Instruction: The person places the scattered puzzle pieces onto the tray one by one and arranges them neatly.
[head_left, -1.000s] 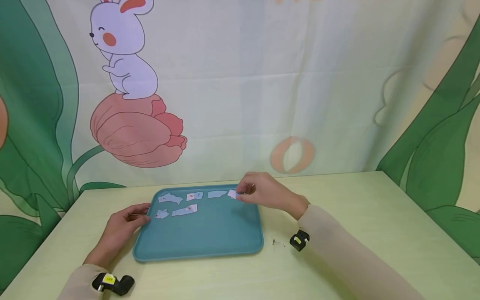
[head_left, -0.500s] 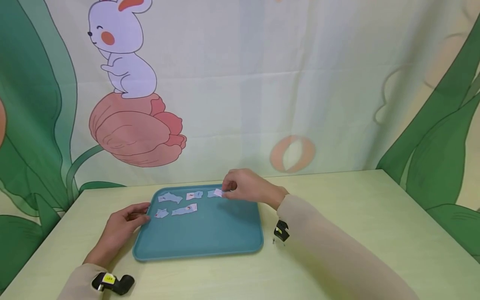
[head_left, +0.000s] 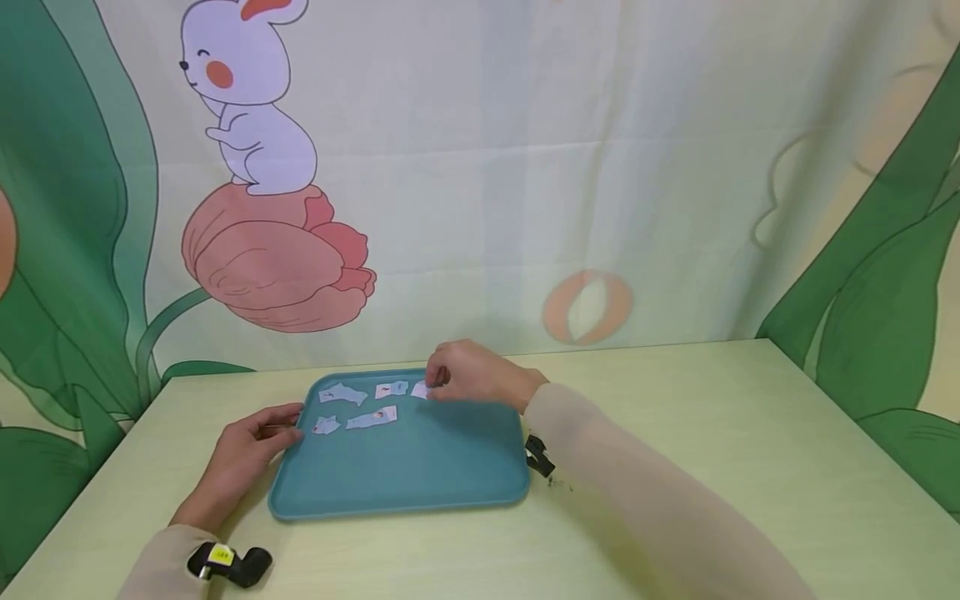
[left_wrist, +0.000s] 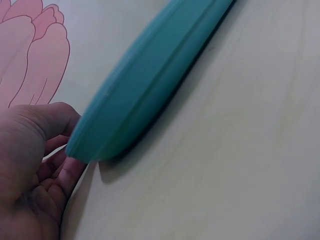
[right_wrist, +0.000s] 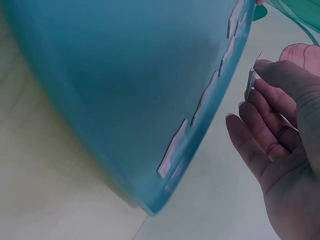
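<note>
A blue-green tray (head_left: 405, 475) lies on the table. My left hand (head_left: 243, 454) holds its left edge, thumb at the rim (left_wrist: 85, 135) and fingers curled beside and beneath it. Over the tray's far side, my right hand (head_left: 476, 375) pinches a small pale torn card piece (right_wrist: 251, 82) between thumb and forefinger. In the head view this piece overlaps the spot of another scrap in the far row. Farther left in that row lie two torn pieces, one bluish (head_left: 342, 393) and one with a reddish print (head_left: 391, 390). A small scrap (head_left: 326, 425) and a longer strip (head_left: 372, 417) form a nearer row.
The pale wooden table (head_left: 675, 467) extends around the tray. Tiny dark specks (head_left: 562, 485) lie just right of it. Behind the table hangs a curtain (head_left: 480, 208) printed with a rabbit, a flower and leaves. Each sleeve carries a small black camera (head_left: 228, 565).
My right hand has moved left along the tray's far side, carrying the pinched card piece over the far row. My left hand stays at the tray's edge.
</note>
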